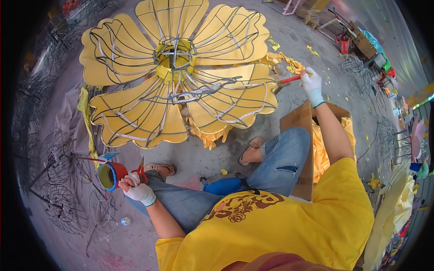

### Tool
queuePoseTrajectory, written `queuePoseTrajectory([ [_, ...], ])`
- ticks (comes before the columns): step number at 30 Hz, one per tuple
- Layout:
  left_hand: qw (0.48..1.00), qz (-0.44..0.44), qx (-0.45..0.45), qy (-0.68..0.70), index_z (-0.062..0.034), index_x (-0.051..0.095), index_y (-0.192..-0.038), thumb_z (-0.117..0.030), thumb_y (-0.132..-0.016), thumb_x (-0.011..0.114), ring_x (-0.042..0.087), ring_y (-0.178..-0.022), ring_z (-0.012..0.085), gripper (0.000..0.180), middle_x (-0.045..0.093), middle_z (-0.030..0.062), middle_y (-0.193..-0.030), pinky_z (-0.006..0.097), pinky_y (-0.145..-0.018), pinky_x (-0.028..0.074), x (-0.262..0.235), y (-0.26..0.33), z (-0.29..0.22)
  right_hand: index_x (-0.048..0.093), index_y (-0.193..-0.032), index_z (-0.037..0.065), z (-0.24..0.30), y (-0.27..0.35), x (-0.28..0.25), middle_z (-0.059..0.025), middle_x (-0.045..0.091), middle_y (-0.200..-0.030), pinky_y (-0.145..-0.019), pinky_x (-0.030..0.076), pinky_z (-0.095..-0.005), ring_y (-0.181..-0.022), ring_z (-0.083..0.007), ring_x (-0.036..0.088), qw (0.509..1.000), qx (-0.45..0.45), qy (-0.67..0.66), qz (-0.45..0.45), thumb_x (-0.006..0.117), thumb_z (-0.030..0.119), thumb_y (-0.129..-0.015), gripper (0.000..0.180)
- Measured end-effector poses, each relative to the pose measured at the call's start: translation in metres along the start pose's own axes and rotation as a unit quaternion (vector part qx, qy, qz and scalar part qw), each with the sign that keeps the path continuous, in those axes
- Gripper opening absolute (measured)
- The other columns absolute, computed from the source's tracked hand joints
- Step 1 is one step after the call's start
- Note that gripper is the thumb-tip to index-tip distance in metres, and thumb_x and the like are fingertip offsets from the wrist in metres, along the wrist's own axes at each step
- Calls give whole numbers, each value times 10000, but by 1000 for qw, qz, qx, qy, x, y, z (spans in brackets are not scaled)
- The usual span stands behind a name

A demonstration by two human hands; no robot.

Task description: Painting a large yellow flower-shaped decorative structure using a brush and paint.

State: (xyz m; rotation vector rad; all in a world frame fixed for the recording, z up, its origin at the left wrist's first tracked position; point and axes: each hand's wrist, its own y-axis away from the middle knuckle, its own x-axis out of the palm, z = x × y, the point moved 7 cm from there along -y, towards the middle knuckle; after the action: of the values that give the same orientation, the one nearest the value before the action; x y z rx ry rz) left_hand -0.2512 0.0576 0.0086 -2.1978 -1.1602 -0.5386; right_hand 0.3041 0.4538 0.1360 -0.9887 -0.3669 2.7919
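Flower frame (165,74), yellow-petalled, occupied upper centre. Left hand (141,193), lower left, gripped pot (118,171) and scissors (142,170); right hand (312,86), upper right, gripped red-handled brush (289,79). Brushwork seemed under way; next move apparently called for steady bristle control.

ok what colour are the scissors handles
The scissors' handles are red, best seen in the head view.

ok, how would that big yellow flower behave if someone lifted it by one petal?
Probably light for its bulk: the yellow flower looks like thin sheeting on an open frame. Each petal should mostly hold its shape, since slim wires cross it, though the sheeting may flex. Likely to tip or swing, as the other petals spread wide to one side.
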Motion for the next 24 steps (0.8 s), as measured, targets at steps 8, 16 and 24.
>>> queuePoseTrajectory([
  [8, 998, 22, 0, -53, -127, 275, -564, -360, -942, 388, 234, -448, 94, 459, 229, -28, -488, 250, -452, 173, 27, 19, -4, 531, -727, 16, 21, 42, 7, -93, 575, -568, -479, 430, -289, -494, -153, 566, 998, -58, 21, 22, 548, 237, -842, 249],
  [16, 996, 51, -19, -73, -118, 265, -567, -365, -938, 395, 261, -464, 100, 465, 224, -22, -498, 254, -467, 191, 61, 62, -12, 495, -752, 64, 10, 66, -9, -22, 519, -544, -383, 347, -213, -425, -68, 461, 968, 47, -245, -12, 563, 318, -869, 288],
  [24, 987, 144, -76, 1, -117, 285, -567, -396, -933, 396, 294, -472, 118, 473, 280, -12, -498, 272, -484, 226, 112, 104, -14, 487, -775, 85, -2, 85, 6, -19, 514, -544, -368, 334, -197, -409, -66, 431, 973, 12, -203, 113, 554, 369, -873, 308],
])
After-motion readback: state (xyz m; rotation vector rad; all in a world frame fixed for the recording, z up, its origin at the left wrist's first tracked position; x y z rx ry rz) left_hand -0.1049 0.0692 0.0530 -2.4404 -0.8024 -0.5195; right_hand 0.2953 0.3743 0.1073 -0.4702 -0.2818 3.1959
